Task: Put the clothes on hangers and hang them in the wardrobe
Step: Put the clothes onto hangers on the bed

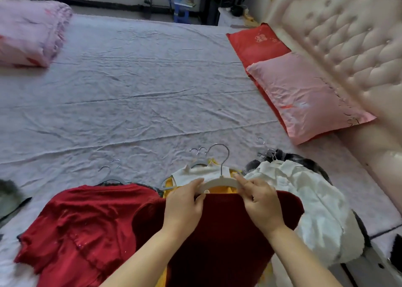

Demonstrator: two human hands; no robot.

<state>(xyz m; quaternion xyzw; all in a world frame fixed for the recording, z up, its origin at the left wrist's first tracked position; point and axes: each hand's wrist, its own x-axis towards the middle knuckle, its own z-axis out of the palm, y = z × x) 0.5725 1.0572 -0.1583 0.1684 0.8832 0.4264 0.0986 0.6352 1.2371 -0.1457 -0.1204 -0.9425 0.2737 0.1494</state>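
Your left hand (185, 201) and right hand (260, 199) each grasp one arm of the white hanger (219, 181), fingertips curled over its top edge on either side of the hook. The hanger sits at the collar of the dark red garment (228, 232), which lies at the near edge of the bed (130, 90) between a bright red shirt (87, 217) and a white garment (309, 199).
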